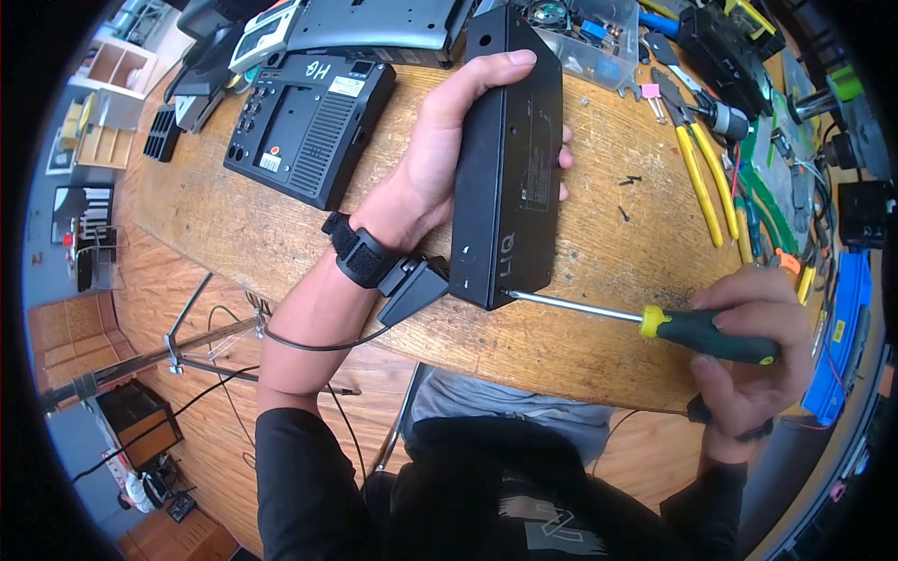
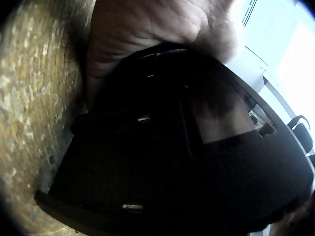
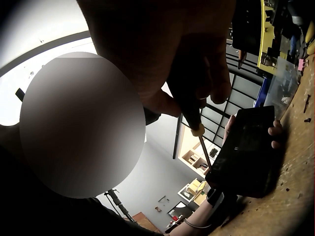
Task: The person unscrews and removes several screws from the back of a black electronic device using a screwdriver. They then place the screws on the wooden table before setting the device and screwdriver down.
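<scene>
A long black metal box (image 1: 496, 187) with "LIQ" marked near its lower end stands tilted over the wooden table. My left hand (image 1: 435, 150) grips it, thumb across the upper end and fingertips showing past the far side. Dark in the left wrist view, the box (image 2: 123, 172) fills most of the frame below the palm (image 2: 167, 24). My right hand (image 1: 762, 327) holds a screwdriver (image 1: 580, 307) by its dark green and yellow handle. Its tip is right at a screw hole in the box's near lower corner. The right wrist view shows the screwdriver (image 3: 198, 131) meeting the box (image 3: 246, 152) at that corner.
A black device (image 1: 313, 126) marked "HQ" lies left of the box. Several small dark screws (image 1: 625, 213) are scattered on the tabletop (image 1: 599, 252). Yellow-handled pliers (image 1: 697, 178) and other tools crowd the right side. A clear plastic bin (image 1: 599, 56) of parts stands at the back.
</scene>
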The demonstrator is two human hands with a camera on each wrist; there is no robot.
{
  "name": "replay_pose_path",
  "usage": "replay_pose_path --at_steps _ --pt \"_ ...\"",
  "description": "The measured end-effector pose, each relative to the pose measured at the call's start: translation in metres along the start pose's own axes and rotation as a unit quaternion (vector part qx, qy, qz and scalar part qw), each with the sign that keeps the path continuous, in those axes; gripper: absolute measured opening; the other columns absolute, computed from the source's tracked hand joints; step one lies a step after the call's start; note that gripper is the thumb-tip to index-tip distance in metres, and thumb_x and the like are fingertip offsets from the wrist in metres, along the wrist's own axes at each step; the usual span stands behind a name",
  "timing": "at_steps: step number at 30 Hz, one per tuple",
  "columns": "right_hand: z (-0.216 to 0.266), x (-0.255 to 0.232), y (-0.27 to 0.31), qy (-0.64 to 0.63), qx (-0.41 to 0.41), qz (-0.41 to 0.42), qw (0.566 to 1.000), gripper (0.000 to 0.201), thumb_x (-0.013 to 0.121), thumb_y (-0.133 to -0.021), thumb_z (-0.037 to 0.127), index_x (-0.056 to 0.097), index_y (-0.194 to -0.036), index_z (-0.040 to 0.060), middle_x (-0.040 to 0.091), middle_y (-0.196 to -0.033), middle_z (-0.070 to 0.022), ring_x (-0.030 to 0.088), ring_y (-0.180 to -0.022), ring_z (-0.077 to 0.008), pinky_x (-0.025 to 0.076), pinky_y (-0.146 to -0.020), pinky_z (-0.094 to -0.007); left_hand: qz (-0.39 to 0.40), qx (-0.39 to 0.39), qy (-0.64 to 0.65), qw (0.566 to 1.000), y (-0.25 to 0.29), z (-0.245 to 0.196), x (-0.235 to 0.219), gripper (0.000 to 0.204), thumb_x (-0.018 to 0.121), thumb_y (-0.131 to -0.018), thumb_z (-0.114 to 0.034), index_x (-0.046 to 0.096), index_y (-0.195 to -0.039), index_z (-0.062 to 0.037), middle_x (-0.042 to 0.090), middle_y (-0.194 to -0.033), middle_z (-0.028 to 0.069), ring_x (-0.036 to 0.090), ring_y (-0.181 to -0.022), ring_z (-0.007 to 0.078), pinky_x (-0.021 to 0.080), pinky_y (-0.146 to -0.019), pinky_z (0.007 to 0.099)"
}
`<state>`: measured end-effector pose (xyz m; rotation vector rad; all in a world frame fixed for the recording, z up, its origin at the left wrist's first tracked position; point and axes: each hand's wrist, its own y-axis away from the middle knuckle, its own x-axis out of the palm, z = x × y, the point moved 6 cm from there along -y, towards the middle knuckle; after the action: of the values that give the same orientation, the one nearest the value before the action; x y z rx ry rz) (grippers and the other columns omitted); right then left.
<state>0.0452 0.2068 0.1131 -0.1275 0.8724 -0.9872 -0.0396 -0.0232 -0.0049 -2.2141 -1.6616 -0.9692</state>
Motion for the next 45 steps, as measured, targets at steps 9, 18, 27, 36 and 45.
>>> replay_pose_path --at_steps 9,18,27,36,45 --pt "0.008 -0.002 0.011 0.052 0.034 -0.006 0.998 0.043 0.092 -0.072 0.013 0.065 -0.105 0.0037 0.072 -0.09 -0.0185 0.071 -0.074 -0.0273 0.055 -0.066 -0.0334 -0.028 0.017 0.004 0.999 0.002 0.0 0.005 0.062 0.063 -0.093 -0.055 0.06 -0.115 0.0024 0.068 -0.096 0.0186 0.072 -0.084 0.0272 0.064 -0.073 0.0436" --pt "0.013 0.0 -0.001 0.016 0.002 -0.025 1.0 0.038 0.09 -0.072 0.015 0.068 -0.102 0.0068 0.069 -0.101 -0.0182 0.067 -0.082 -0.025 0.052 -0.067 -0.032 -0.02 0.006 -0.003 1.0 0.002 0.0 0.003 0.064 0.057 -0.097 -0.053 0.059 -0.127 0.0025 0.069 -0.103 0.0218 0.071 -0.089 0.0302 0.063 -0.079 0.0462" --pt "0.01 0.0 0.005 0.044 0.082 -0.059 0.994 0.051 0.095 -0.067 0.011 0.064 -0.107 0.0046 0.071 -0.1 -0.0166 0.07 -0.077 -0.0217 0.054 -0.068 -0.0312 -0.012 0.01 0.003 1.0 0.0 0.001 0.001 0.063 0.056 -0.097 -0.053 0.058 -0.126 0.0036 0.068 -0.105 0.0226 0.071 -0.09 0.0306 0.063 -0.079 0.0459" --pt "0.017 0.004 -0.003 0.074 -0.007 0.016 0.997 0.026 0.087 -0.077 0.011 0.074 -0.1 0.0105 0.073 -0.091 -0.016 0.073 -0.075 -0.0235 0.054 -0.06 -0.0281 -0.024 0.003 0.008 1.0 0.001 0.001 0.001 0.063 0.056 -0.097 -0.052 0.058 -0.126 0.0033 0.069 -0.104 0.0226 0.071 -0.09 0.031 0.063 -0.079 0.0468" --pt "0.004 0.006 -0.004 -0.037 0.102 -0.097 0.989 0.027 0.084 -0.074 0.011 0.066 -0.093 0.0039 0.067 -0.11 -0.0272 0.066 -0.076 -0.0228 0.05 -0.065 -0.0296 -0.024 0.0 0.012 1.0 0.0 0.002 0.001 0.064 0.056 -0.097 -0.053 0.058 -0.126 0.0035 0.068 -0.104 0.023 0.071 -0.09 0.0314 0.062 -0.079 0.0471"
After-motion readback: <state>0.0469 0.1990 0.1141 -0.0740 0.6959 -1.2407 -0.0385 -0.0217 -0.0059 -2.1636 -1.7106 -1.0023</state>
